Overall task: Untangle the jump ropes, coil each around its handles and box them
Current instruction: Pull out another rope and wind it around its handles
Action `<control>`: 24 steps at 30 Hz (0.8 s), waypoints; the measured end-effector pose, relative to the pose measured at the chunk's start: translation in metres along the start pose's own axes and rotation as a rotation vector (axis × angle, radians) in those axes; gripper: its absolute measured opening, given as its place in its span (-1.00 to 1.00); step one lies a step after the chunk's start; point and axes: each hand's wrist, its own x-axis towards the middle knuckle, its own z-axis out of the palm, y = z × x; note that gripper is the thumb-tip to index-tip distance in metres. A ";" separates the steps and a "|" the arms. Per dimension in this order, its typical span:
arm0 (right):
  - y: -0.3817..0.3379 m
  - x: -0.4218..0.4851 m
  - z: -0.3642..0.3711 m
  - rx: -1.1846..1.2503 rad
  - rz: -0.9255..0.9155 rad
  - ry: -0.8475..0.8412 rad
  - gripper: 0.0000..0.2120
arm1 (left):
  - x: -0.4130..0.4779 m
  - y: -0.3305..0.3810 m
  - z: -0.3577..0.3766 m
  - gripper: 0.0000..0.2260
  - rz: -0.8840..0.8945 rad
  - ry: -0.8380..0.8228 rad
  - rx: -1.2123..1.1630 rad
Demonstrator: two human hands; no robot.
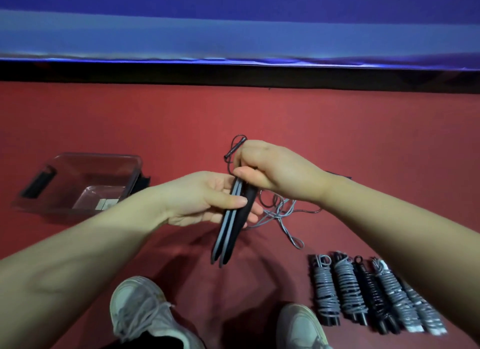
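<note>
Two black jump-rope handles with grey stripes (pixel 228 232) hang side by side above the red floor. My left hand (pixel 207 198) holds them at mid-length, thumb across the front. My right hand (pixel 270 167) grips their upper ends, with a dark rope loop (pixel 235 146) sticking out above the fist. A loose tangle of grey and dark rope (pixel 281 213) lies on the floor below my right wrist. Several ropes coiled round their handles (pixel 368 294) lie in a row at lower right. A clear plastic box (pixel 78 185) sits at left.
My two grey sneakers (pixel 145 315) stand at the bottom of the view. A black lid or flat piece (pixel 144 182) lies by the box's right side. A black skirting and blue wall (pixel 233 32) close the far side of the red floor.
</note>
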 end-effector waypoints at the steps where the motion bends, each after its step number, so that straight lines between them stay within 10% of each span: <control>1: 0.001 0.001 0.000 0.030 0.021 0.015 -0.75 | 0.002 -0.001 0.000 -0.67 -0.015 -0.022 0.062; 16: 0.002 0.002 0.000 -0.022 -0.042 0.210 -0.82 | 0.000 0.015 0.022 -0.84 -0.120 0.091 0.005; 24: 0.010 0.000 -0.038 -0.078 0.062 -0.240 -0.54 | -0.012 0.036 -0.005 -0.92 -0.276 0.022 0.338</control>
